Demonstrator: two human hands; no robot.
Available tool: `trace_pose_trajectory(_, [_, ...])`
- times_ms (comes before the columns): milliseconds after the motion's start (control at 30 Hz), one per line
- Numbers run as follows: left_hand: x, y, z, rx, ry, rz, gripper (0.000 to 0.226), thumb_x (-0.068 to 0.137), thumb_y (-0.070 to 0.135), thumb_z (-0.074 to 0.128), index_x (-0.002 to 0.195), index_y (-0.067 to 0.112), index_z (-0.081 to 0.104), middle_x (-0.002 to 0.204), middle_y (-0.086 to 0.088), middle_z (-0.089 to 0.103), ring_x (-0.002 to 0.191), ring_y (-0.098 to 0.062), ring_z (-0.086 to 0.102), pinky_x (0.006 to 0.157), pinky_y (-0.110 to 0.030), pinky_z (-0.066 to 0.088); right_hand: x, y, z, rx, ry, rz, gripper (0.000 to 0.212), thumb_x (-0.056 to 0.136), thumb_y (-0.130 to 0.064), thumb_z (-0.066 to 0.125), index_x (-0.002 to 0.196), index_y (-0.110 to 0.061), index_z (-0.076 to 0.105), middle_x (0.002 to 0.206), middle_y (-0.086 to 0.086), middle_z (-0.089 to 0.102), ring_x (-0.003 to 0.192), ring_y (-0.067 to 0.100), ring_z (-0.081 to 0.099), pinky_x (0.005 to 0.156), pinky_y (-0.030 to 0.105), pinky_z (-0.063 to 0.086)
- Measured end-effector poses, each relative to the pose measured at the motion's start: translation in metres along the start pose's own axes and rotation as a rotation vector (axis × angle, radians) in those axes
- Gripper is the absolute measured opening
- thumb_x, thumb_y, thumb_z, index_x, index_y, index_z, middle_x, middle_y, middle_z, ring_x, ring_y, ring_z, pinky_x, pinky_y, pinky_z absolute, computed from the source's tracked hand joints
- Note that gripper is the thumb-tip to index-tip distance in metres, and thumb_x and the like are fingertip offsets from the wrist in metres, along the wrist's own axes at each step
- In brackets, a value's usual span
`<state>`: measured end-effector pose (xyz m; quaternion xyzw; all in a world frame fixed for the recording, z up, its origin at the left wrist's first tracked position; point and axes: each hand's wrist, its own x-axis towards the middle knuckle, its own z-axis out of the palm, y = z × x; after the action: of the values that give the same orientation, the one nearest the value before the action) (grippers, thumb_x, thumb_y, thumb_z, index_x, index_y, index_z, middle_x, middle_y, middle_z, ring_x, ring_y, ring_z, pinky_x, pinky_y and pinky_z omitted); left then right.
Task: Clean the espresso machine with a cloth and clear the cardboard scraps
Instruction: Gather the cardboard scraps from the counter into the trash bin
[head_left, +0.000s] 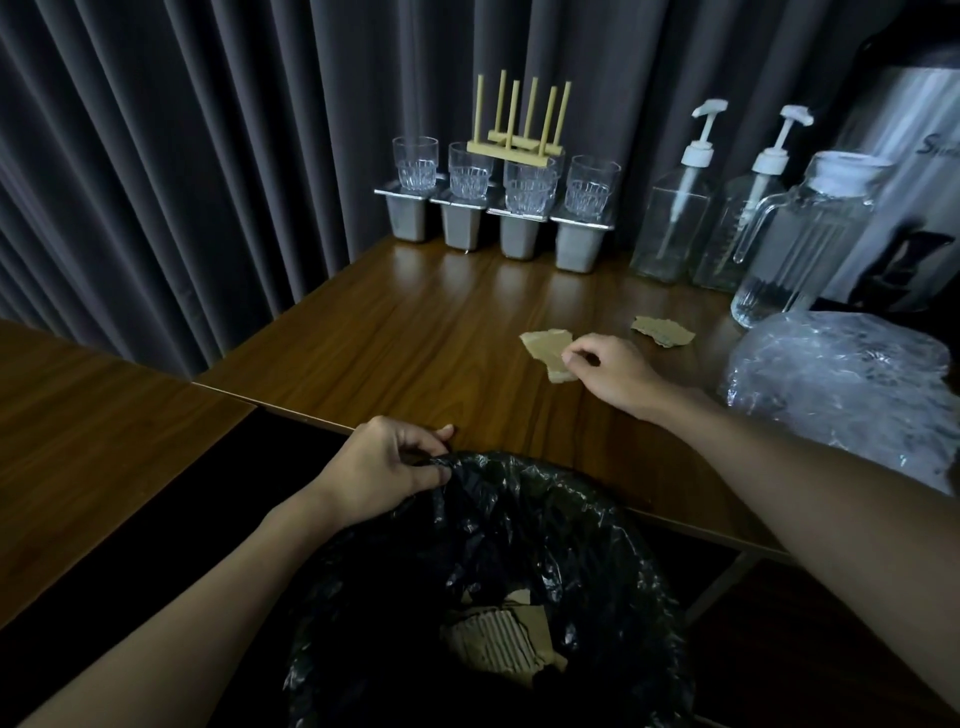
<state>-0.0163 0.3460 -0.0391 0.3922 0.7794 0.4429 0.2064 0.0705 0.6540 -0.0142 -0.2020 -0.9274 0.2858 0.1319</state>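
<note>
Two torn cardboard scraps lie on the wooden table (415, 343). My right hand (608, 371) pinches the nearer scrap (545, 345) at its right edge. The second scrap (662, 331) lies apart, further right. My left hand (387, 470) grips the rim of the black bin bag (545, 519) that lines a bin held below the table's front edge. More cardboard pieces (501, 639) lie at the bottom of the bag. The steel machine (898, 171) stands at the far right, partly out of frame. No cloth is in view.
Several glasses (470, 171) stand on steel containers at the back, with a wooden peg rack (519, 135) on top. Two pump bottles (675, 208) and a glass jug (800, 234) stand right. Crumpled clear plastic (841, 379) lies near the right edge. A second table (93, 441) adjoins left.
</note>
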Motion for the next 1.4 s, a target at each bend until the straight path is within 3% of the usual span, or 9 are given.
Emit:
trace_pose_trajectory(133, [-0.001, 0.001, 0.001, -0.012, -0.012, 0.005, 0.005, 0.083, 0.007, 0.079, 0.087, 0.01, 0.08, 0.108, 0.009, 0.073, 0.114, 0.019, 0.054, 0.089, -0.003, 0.045, -0.008, -0.006, 0.001, 0.049, 0.081, -0.063, 0.019, 0.095, -0.025, 0.057, 0.098, -0.015, 0.072, 0.1, -0.002, 0.067, 0.094, 0.014, 0.063, 0.078, 0.03, 0.052])
trace_pose_trajectory(300, [-0.001, -0.001, 0.0, -0.027, -0.016, 0.007, 0.005, 0.083, 0.007, 0.08, 0.084, 0.012, 0.08, 0.106, 0.01, 0.075, 0.117, 0.016, 0.055, 0.09, -0.003, 0.045, -0.008, -0.002, 0.007, -0.108, -0.116, -0.097, 0.018, 0.089, -0.039, 0.064, 0.096, -0.026, 0.072, 0.114, -0.009, 0.054, 0.111, 0.013, 0.053, 0.102, 0.044, 0.039])
trace_pose_trajectory(533, [0.0, -0.001, 0.0, -0.02, -0.018, 0.015, 0.005, 0.083, 0.009, 0.08, 0.084, 0.014, 0.08, 0.109, 0.008, 0.075, 0.119, 0.014, 0.055, 0.093, -0.006, 0.045, -0.015, -0.007, 0.008, -0.118, -0.163, -0.103, 0.005, 0.086, -0.032, 0.069, 0.09, -0.033, 0.065, 0.117, -0.008, 0.051, 0.114, 0.016, 0.051, 0.102, 0.048, 0.04])
trace_pose_trajectory(700, [0.001, -0.002, 0.0, -0.019, -0.022, 0.023, 0.004, 0.083, 0.008, 0.079, 0.084, 0.012, 0.08, 0.108, 0.007, 0.076, 0.117, 0.015, 0.055, 0.096, -0.009, 0.047, -0.022, -0.024, -0.002, 0.007, -0.28, 0.033, 0.07, 0.082, -0.02, 0.075, 0.141, -0.026, 0.037, 0.129, 0.003, 0.045, 0.116, 0.02, 0.052, 0.085, 0.03, 0.049])
trace_pose_trajectory(767, [0.001, -0.002, 0.0, -0.019, -0.021, 0.021, 0.004, 0.083, 0.008, 0.08, 0.082, 0.012, 0.08, 0.107, 0.006, 0.076, 0.117, 0.015, 0.056, 0.097, -0.011, 0.047, -0.024, -0.027, -0.004, 0.014, -0.303, 0.079, 0.079, 0.08, -0.022, 0.077, 0.145, -0.025, 0.03, 0.123, 0.003, 0.046, 0.112, 0.017, 0.051, 0.085, 0.03, 0.049])
trace_pose_trajectory(967, [0.002, -0.004, 0.0, -0.02, -0.027, 0.02, 0.004, 0.082, 0.009, 0.081, 0.082, 0.013, 0.081, 0.106, 0.007, 0.077, 0.117, 0.014, 0.056, 0.097, -0.011, 0.047, -0.033, -0.035, -0.015, 0.297, -0.213, 0.155, 0.033, 0.086, -0.005, 0.067, 0.118, -0.012, 0.061, 0.115, 0.016, 0.067, 0.105, 0.029, 0.066, 0.09, 0.045, 0.056])
trace_pose_trajectory(1100, [0.003, -0.004, 0.0, -0.029, -0.035, 0.022, 0.002, 0.083, 0.007, 0.079, 0.083, 0.008, 0.08, 0.101, 0.006, 0.078, 0.115, 0.016, 0.056, 0.092, -0.008, 0.047, -0.056, -0.063, -0.036, 0.603, -0.559, 0.162, 0.036, 0.089, -0.001, 0.064, 0.124, -0.007, 0.057, 0.114, 0.01, 0.07, 0.104, 0.017, 0.068, 0.082, 0.028, 0.056])
trace_pose_trajectory(1200, [0.003, -0.003, -0.001, -0.024, -0.032, 0.023, 0.002, 0.083, 0.004, 0.079, 0.083, 0.006, 0.08, 0.099, 0.005, 0.078, 0.113, 0.018, 0.056, 0.092, -0.007, 0.047, -0.063, -0.07, -0.036, 0.517, -0.778, 0.111, 0.036, 0.09, -0.005, 0.064, 0.126, -0.004, 0.056, 0.119, 0.015, 0.067, 0.11, 0.021, 0.066, 0.087, 0.03, 0.054])
trace_pose_trajectory(1400, [0.003, -0.003, 0.0, -0.016, -0.03, 0.011, 0.002, 0.083, 0.004, 0.078, 0.084, 0.006, 0.08, 0.103, 0.003, 0.076, 0.114, 0.018, 0.055, 0.088, -0.004, 0.045, -0.042, -0.035, -0.024, 0.333, -0.196, 0.076, 0.025, 0.093, -0.015, 0.063, 0.118, -0.014, 0.063, 0.115, 0.005, 0.065, 0.114, 0.02, 0.061, 0.095, 0.032, 0.05])
